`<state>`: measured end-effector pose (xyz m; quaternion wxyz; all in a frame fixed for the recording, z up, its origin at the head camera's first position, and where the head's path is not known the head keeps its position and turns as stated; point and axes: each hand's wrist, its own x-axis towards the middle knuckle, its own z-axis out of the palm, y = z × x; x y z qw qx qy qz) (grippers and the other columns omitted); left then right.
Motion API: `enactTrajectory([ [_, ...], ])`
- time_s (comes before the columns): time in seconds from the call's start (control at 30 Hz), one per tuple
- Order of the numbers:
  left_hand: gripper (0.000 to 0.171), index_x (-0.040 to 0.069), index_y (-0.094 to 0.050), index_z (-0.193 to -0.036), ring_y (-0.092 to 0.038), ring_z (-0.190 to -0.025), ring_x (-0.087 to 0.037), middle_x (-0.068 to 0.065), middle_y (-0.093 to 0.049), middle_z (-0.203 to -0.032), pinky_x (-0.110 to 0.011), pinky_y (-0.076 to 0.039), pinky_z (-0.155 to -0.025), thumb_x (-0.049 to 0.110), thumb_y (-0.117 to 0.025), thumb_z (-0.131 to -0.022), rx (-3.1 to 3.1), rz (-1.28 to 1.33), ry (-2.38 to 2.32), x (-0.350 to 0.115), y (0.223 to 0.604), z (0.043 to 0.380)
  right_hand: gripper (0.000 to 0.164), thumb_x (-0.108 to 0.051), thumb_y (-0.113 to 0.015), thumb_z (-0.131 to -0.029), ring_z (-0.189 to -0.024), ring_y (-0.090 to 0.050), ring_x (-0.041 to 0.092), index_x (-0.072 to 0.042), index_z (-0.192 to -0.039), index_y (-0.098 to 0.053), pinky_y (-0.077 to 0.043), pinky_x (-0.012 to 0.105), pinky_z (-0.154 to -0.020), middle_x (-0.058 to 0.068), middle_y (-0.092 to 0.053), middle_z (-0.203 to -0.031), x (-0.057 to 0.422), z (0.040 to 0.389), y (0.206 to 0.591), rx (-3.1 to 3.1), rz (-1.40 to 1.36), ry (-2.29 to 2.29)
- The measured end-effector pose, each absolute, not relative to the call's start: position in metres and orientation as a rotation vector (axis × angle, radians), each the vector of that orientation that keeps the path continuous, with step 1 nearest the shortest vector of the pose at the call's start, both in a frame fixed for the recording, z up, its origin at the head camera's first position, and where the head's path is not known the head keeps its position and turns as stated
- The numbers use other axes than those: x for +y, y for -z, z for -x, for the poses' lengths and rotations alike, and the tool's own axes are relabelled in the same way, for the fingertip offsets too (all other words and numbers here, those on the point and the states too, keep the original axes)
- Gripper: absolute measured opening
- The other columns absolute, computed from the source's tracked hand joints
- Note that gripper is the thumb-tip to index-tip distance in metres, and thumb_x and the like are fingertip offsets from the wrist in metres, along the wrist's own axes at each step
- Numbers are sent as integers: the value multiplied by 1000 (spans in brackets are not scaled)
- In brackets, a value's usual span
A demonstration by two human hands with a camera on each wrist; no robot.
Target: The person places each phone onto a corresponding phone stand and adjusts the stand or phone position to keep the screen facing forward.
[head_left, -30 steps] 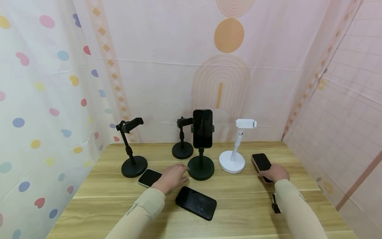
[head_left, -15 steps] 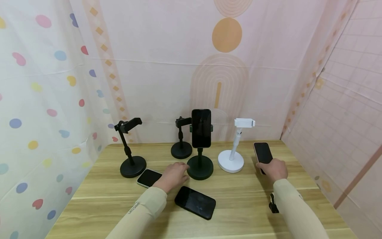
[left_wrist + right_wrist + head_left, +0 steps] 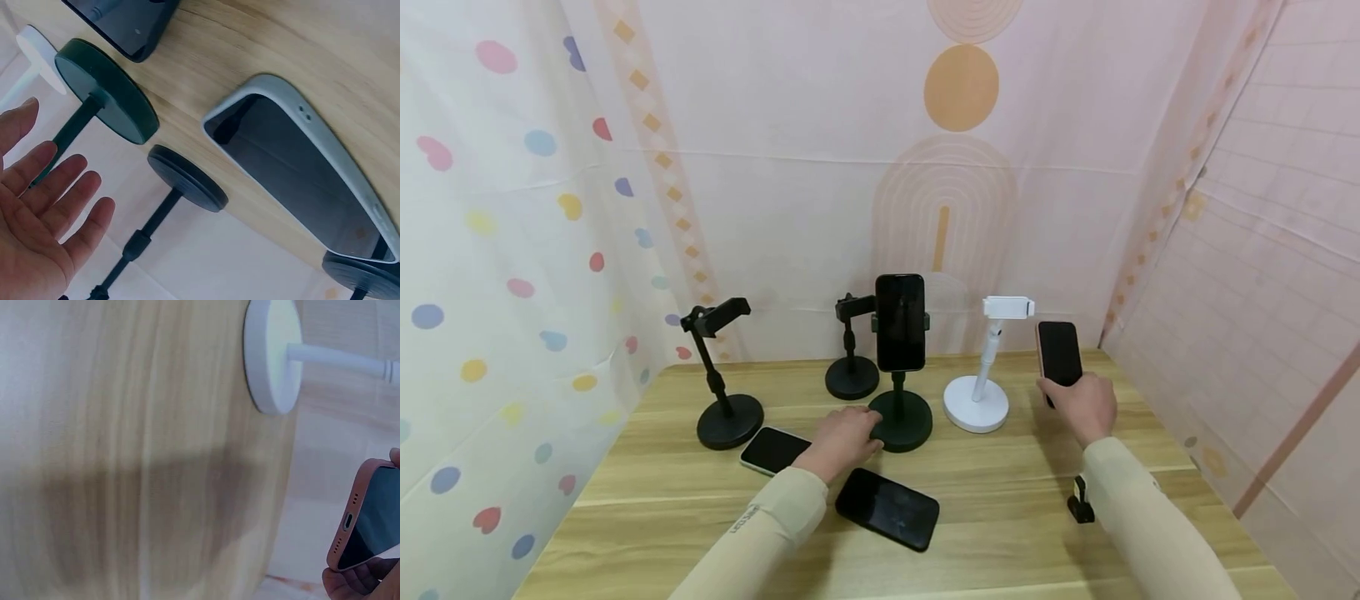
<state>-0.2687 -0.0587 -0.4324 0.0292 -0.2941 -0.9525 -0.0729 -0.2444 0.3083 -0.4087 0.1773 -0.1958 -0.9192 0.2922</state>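
My right hand (image 3: 1084,407) grips the lower part of a smartphone in a pink case (image 3: 1060,354), held upright above the table, right of the white phone stand (image 3: 977,404). Its charging port edge shows in the right wrist view. My left hand (image 3: 841,442) holds nothing; its fingers are spread and loosely bent in the left wrist view, near the dark green phone stand (image 3: 106,90). That stand carries a black phone (image 3: 900,323) in its clamp. Beside the left hand lie a phone in a pale case (image 3: 300,169) and a black phone (image 3: 887,508), both flat.
A black phone stand (image 3: 730,421) stands at the left, another black stand (image 3: 852,377) behind the green one. Patterned curtains (image 3: 775,208) hang behind the wooden table (image 3: 985,533). A small black device (image 3: 1081,504) shows under the right wrist.
My right hand has raised the pink-cased phone off the table and tilted it upright. The left hand stays by the green stand. The head view has shifted slightly.
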Motion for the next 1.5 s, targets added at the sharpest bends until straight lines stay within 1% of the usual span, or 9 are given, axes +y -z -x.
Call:
enactTrajectory([
  [0.1, 38, 5, -68, -120, -65, -104, -29, -12, -68, -116, -45, -52, -88, 26, -76, -90, -2942, 921, 196, -53, 429, 267, 64, -49, -73, -84, -74, -59, 36, 13, -91, -63, -47, 45, -58, 27, -62, -86, 306, 245, 403, -2567, 544, -848],
  [0.27, 39, 7, -68, -123, -66, -104, -27, -10, -68, -117, -42, -53, -89, 29, -74, -91, -2923, 963, 173, -43, 424, 265, 61, -49, -74, -83, -70, -59, 33, 11, -86, -62, -44, 40, -54, 23, -62, -81, 305, 247, 393, -2491, 556, -882],
  [0.43, 40, 8, -66, -125, -64, -109, -26, -10, -67, -121, -41, -52, -91, 30, -72, -93, -2907, 994, 144, -29, 417, 265, 58, -48, -75, -82, -73, -58, 32, 8, -90, -61, -43, 39, -54, 21, -61, -86, 305, 248, 386, -2423, 567, -931],
  [0.67, 38, 9, -66, -125, -65, -109, -25, -9, -67, -121, -39, -53, -90, 31, -71, -94, -2879, 1044, 129, -11, 408, 263, 64, -50, -73, -84, -82, -61, 37, 10, -102, -61, -47, 44, -63, 25, -63, -94, 302, 248, 378, -2411, 545, -947],
  [0.9, 37, 11, -67, -124, -65, -107, -23, -6, -68, -120, -38, -54, -88, 32, -71, -94, -2831, 1059, 82, -4, 407, 265, 69, -56, -70, -84, -93, -54, 36, 8, -107, -60, -45, 47, -74, 23, -58, -101, 298, 250, 372, -2400, 546, -1002],
  [1.13, 36, 10, -67, -123, -65, -107, -23, -6, -68, -118, -38, -52, -91, 32, -70, -94, -2803, 1082, 61, 0, 406, 266, 72, -60, -69, -83, -92, -56, 35, 6, -110, -59, -46, 46, -74, 21, -58, -103, 292, 251, 364, -2366, 546, -1036],
  [1.23, 34, 10, -67, -120, -66, -104, -22, -6, -69, -115, -37, -53, -89, 31, -70, -94, -2788, 1091, 67, 2, 405, 266, 73, -60, -69, -83, -92, -56, 35, 6, -111, -59, -47, 47, -75, 21, -58, -105, 290, 251, 360, -2348, 542, -1047],
  [1.37, 33, 10, -67, -120, -66, -100, -21, -5, -69, -111, -36, -54, -85, 30, -71, -94, -2785, 1102, 78, 7, 402, 266, 72, -58, -70, -84, -97, -54, 36, 6, -115, -58, -46, 50, -81, 22, -56, -109, 288, 251, 357, -2337, 541, -1068],
  [1.5, 35, 10, -67, -123, -66, -102, -21, -5, -69, -114, -36, -54, -85, 29, -71, -94, -2792, 1099, 80, 13, 400, 266, 71, -56, -70, -85, -96, -55, 37, 7, -115, -59, -47, 51, -82, 23, -58, -107, 286, 251, 352, -2332, 522, -1057],
])
